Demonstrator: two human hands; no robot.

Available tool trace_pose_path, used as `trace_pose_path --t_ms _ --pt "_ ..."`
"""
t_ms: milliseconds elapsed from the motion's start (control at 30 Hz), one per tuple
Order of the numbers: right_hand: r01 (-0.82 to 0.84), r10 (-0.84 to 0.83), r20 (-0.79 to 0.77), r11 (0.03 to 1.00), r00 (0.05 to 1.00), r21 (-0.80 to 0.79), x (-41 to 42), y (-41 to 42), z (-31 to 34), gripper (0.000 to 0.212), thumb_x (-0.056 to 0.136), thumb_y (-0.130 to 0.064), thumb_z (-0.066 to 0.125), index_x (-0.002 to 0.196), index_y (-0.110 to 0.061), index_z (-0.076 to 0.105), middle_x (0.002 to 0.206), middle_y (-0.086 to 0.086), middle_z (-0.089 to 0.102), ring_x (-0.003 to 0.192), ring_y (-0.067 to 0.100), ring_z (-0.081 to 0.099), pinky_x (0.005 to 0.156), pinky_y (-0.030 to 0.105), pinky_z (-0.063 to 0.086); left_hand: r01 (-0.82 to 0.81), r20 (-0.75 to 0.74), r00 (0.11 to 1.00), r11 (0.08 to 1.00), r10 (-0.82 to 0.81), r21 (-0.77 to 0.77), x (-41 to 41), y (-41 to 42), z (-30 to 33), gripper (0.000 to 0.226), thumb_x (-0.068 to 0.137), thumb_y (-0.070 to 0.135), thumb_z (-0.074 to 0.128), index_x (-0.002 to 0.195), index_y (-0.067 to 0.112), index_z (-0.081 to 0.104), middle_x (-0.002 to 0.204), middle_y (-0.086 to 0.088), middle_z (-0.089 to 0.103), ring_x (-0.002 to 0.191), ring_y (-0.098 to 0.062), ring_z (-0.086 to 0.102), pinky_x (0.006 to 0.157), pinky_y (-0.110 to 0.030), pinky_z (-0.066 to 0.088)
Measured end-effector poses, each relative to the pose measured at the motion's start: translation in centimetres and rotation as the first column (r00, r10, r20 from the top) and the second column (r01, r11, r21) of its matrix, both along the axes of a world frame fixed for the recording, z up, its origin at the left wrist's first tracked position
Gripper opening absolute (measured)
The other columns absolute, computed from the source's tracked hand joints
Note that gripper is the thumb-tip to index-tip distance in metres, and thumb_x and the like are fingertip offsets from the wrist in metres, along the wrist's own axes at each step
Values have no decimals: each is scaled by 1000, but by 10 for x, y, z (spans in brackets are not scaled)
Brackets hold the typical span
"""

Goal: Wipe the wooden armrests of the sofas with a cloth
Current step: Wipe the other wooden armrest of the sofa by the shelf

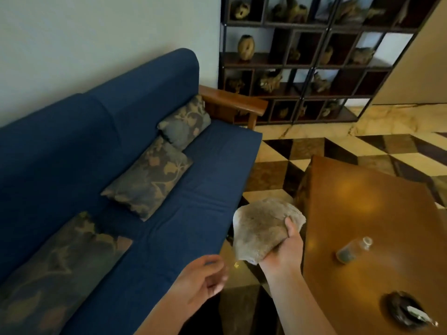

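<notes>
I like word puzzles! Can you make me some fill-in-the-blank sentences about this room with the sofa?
1. The right hand holds a fluffy ____.
2. The sofa is the colour ____.
3. The number of patterned cushions lying on the sofa is ____.
4. The wooden armrest at the sofa's far end stands in front of a dark ____ full of ornaments.

Missing words: cloth; blue; three; shelf

A crumpled grey-brown cloth [264, 228] is gripped in the right hand [286, 250] between a blue sofa [145, 189] and a wooden table [387, 213]. The left hand [203, 276], blurred, appears loosely curled and empty. A wooden armrest [238, 100] is seen at the sofa's far end.
</notes>
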State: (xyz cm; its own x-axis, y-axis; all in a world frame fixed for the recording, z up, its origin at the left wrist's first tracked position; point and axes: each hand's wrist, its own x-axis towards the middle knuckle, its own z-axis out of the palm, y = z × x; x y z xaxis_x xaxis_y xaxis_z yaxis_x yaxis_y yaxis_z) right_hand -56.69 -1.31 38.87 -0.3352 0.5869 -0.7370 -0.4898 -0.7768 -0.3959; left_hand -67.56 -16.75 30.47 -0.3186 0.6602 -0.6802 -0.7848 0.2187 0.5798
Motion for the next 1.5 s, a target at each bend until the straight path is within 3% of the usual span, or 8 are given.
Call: trace_pose_path --t_ms 100,233,433,800,1000,1167,1333,1500 --pt "30 -29 36 999 999 -45 -31 54 -1 24 98 -46 66 103 -23 65 104 16 76 101 39 68 79 55 56 29 -2 1000 998 -29 -60 -42 64 -3 26 77 18 82 92 -1 74 78 -15 69 64 -20 65 55 -31 55" --pt "90 -74 168 992 983 -91 -79 143 -2 39 101 -48 61 133 -27 56 114 14 65 97 41 59 112 64 38 26 37 999 994 -22 -106 -112 168 -6 17 80 16 82 83 0 79 75 -14 70 59 -18 65 56 -30 55" --pt "136 -106 239 984 965 -113 -126 272 2 67 101 -47 60 161 -30 36 127 18 59 100 45 56 111 64 37 126 -41 990 978 -135 -164 -179 313 0 21 99 16 64 99 -3 74 71 -13 68 57 -17 59 52 -26 47" --pt "237 -208 182 959 961 -157 -179 530 -16 64 103 -40 60 160 -23 37 112 19 61 104 44 58 112 63 37 120 -240 955 969 -172 -217 -231 605 -9 40 89 42 75 61 14 69 62 -6 62 55 -15 57 55 -29 49" --pt "230 -218 87 956 972 -181 -212 664 8 59 103 -40 61 157 -30 40 111 20 60 102 43 57 111 62 38 5 -200 977 952 -70 -307 -250 727 2 32 99 -3 40 106 7 69 75 -10 69 62 -21 62 58 -33 53" --pt "126 -124 21 978 992 -167 -270 778 2 55 103 -39 62 148 -10 52 127 19 64 126 40 57 122 55 35 -75 -223 975 946 3 -314 -297 822 11 29 95 -6 43 102 6 68 79 -11 68 58 -20 64 53 -32 52" --pt "8 -9 -8 985 1000 -171 -346 869 -15 44 102 -41 62 135 -14 53 111 21 65 104 41 61 103 56 43 -154 -182 978 942 103 -297 -360 895 -13 30 96 -3 39 100 5 68 71 -10 68 60 -22 64 57 -32 50" --pt "-60 109 251 979 962 -193 -449 947 -56 63 98 -42 69 151 -19 45 119 18 61 117 42 57 116 60 39 -220 -89 975 921 202 -323 -443 971 -50 26 98 -1 40 101 4 66 70 -12 65 56 -22 60 46 -27 52"
